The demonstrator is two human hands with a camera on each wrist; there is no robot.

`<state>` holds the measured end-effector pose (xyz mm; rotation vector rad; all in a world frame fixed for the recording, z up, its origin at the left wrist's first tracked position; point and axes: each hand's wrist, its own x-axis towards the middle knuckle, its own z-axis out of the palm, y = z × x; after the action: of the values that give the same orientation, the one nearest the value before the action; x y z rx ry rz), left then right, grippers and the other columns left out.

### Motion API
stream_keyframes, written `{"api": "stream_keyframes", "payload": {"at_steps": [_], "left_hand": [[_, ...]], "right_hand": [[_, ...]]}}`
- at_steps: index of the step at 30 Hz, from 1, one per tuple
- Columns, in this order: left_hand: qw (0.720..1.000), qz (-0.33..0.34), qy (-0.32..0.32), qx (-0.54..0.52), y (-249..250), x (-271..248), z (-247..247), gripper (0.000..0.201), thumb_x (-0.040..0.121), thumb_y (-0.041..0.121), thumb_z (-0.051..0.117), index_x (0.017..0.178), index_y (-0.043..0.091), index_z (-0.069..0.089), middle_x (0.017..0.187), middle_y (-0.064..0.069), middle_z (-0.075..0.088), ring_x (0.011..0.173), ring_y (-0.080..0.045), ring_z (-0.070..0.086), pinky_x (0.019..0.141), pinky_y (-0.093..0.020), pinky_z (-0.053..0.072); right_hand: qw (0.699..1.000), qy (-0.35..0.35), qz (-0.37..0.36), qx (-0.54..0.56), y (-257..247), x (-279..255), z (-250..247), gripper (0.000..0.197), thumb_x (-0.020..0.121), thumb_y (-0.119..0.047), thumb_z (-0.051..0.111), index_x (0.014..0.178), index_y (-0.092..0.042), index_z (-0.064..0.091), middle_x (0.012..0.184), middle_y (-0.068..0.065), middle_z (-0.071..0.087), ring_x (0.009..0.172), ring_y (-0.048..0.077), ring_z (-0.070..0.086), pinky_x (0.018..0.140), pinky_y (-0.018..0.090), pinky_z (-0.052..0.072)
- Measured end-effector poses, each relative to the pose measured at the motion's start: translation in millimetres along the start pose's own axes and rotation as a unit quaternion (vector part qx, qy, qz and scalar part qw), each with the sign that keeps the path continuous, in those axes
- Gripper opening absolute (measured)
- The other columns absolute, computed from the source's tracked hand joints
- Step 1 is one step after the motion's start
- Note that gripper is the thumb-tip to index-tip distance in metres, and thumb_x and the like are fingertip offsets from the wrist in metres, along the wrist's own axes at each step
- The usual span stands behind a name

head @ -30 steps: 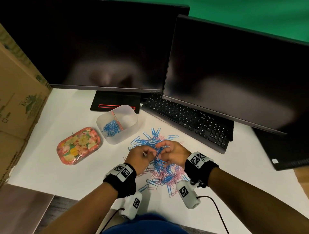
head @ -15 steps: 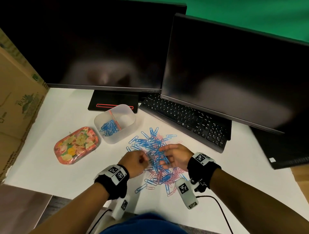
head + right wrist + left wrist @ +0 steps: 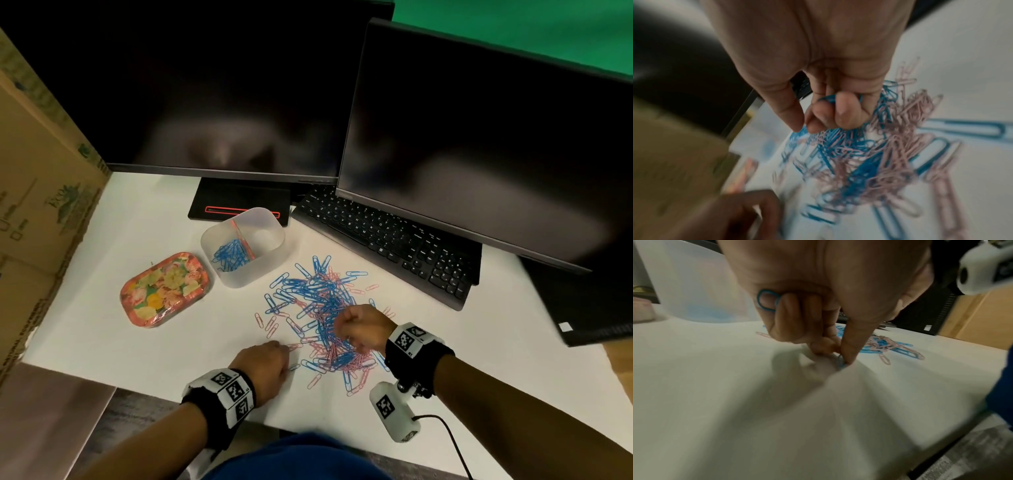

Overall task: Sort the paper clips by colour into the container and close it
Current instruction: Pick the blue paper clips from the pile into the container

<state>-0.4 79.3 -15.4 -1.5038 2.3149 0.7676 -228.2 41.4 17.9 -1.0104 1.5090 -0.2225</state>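
Observation:
A tangled pile of blue and pink paper clips (image 3: 322,318) lies on the white table. The translucent container (image 3: 274,248) stands behind it on the left, with blue clips (image 3: 231,258) in its left compartment. Its flowered lid (image 3: 164,289) lies further left. My left hand (image 3: 286,353) is at the pile's near left edge. It keeps a blue clip (image 3: 766,300) under curled fingers and pinches another blue clip (image 3: 840,361) against the table. My right hand (image 3: 339,323) hovers over the pile, gripping blue clips (image 3: 830,99) in curled fingers, thumb and forefinger (image 3: 797,125) pinched together.
Two dark monitors (image 3: 219,89) and a black keyboard (image 3: 387,240) stand behind the pile. A cardboard box (image 3: 37,192) walls the left side. The table's near edge (image 3: 171,401) runs just behind my left wrist.
My left hand has drawn back from the middle of the pile to a clip at its near left edge. The right hand has shifted slightly right and nearer, still curled round clips.

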Motion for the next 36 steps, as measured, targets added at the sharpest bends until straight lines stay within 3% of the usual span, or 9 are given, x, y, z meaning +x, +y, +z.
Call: {"api": "stream_keyframes", "payload": {"at_steps": [3, 8, 11, 14, 19, 25, 29, 33, 36], "left_hand": [[0.998, -0.011, 0.028, -0.050, -7, 1, -7, 0.012, 0.090, 0.032, 0.047, 0.090, 0.023, 0.054, 0.101, -0.001, 0.061, 0.092, -0.024, 0.059, 0.074, -0.029, 0.044], [0.976, -0.049, 0.058, -0.202, -14, 5, -24, 0.013, 0.082, 0.020, 0.059, 0.088, 0.032, 0.057, 0.080, 0.008, 0.060, 0.079, -0.015, 0.058, 0.068, -0.018, 0.037], [0.954, -0.089, 0.064, -0.279, -18, 11, -33, 0.031, 0.085, 0.015, 0.057, 0.113, 0.028, 0.060, 0.087, 0.004, 0.062, 0.083, -0.012, 0.055, 0.074, -0.015, 0.035], [0.922, -0.111, 0.061, -0.366, -24, 15, -43, 0.027, 0.085, 0.012, 0.054, 0.100, 0.031, 0.066, 0.082, 0.002, 0.065, 0.080, -0.016, 0.058, 0.076, -0.022, 0.041], [0.888, -0.118, 0.105, -0.433, -23, 19, -63, 0.018, 0.091, 0.016, 0.052, 0.093, 0.022, 0.069, 0.073, 0.012, 0.060, 0.071, -0.010, 0.053, 0.072, -0.023, 0.039], [0.868, -0.128, 0.123, -0.464, -21, 22, -82, 0.025, 0.090, 0.010, 0.047, 0.096, 0.018, 0.069, 0.061, 0.007, 0.051, 0.048, -0.006, 0.042, 0.043, -0.017, 0.031], [0.855, -0.125, 0.116, -0.489, -23, 22, -93, 0.027, 0.089, 0.010, 0.046, 0.098, 0.018, 0.069, 0.068, 0.006, 0.054, 0.051, -0.009, 0.042, 0.044, -0.019, 0.031], [0.810, -0.140, 0.124, -0.556, -30, 24, -107, 0.029, 0.086, 0.005, 0.044, 0.099, 0.014, 0.069, 0.065, 0.002, 0.048, 0.049, -0.012, 0.035, 0.044, -0.018, 0.026], [0.721, -0.166, 0.129, -0.660, -40, 26, -120, 0.028, 0.084, 0.001, 0.041, 0.094, 0.010, 0.065, 0.064, -0.002, 0.041, 0.046, -0.012, 0.026, 0.042, -0.018, 0.019]], "right_hand": [[0.978, 0.018, -0.098, -0.185, 0, -2, 14, 0.013, 0.080, -0.008, 0.064, 0.079, -0.021, 0.066, 0.080, -0.002, 0.065, 0.071, 0.012, 0.060, 0.067, 0.024, 0.050], [0.881, -0.030, -0.182, -0.437, 0, -2, 57, 0.024, 0.085, -0.023, 0.060, 0.108, -0.016, 0.067, 0.112, 0.007, 0.067, 0.105, 0.027, 0.061, 0.089, 0.031, 0.049], [0.818, -0.038, -0.175, -0.547, -2, 2, 74, 0.025, 0.087, -0.019, 0.057, 0.108, -0.007, 0.065, 0.114, 0.015, 0.063, 0.105, 0.037, 0.062, 0.087, 0.041, 0.052], [0.791, -0.035, -0.159, -0.590, -8, 2, 82, 0.021, 0.088, -0.012, 0.057, 0.105, -0.002, 0.064, 0.111, 0.018, 0.063, 0.099, 0.040, 0.064, 0.079, 0.041, 0.052], [0.797, -0.021, -0.170, -0.580, -17, 1, 82, 0.027, 0.087, -0.005, 0.059, 0.114, -0.003, 0.057, 0.120, 0.018, 0.053, 0.106, 0.040, 0.060, 0.083, 0.042, 0.050], [0.787, -0.044, -0.182, -0.588, -21, -6, 79, 0.035, 0.080, 0.003, 0.065, 0.113, -0.002, 0.053, 0.116, 0.021, 0.056, 0.102, 0.041, 0.061, 0.078, 0.041, 0.048], [0.802, -0.048, -0.171, -0.571, -21, -3, 81, 0.036, 0.080, 0.006, 0.062, 0.113, -0.003, 0.052, 0.116, 0.021, 0.057, 0.103, 0.041, 0.061, 0.078, 0.038, 0.048], [0.890, -0.036, -0.162, -0.425, -25, 7, 77, 0.031, 0.086, -0.002, 0.050, 0.112, -0.015, 0.060, 0.114, 0.008, 0.059, 0.104, 0.028, 0.059, 0.087, 0.029, 0.048], [0.957, 0.024, -0.167, -0.238, -49, 15, 65, 0.027, 0.091, -0.005, 0.046, 0.102, -0.016, 0.068, 0.085, 0.000, 0.062, 0.076, 0.016, 0.058, 0.069, 0.019, 0.046]]}}
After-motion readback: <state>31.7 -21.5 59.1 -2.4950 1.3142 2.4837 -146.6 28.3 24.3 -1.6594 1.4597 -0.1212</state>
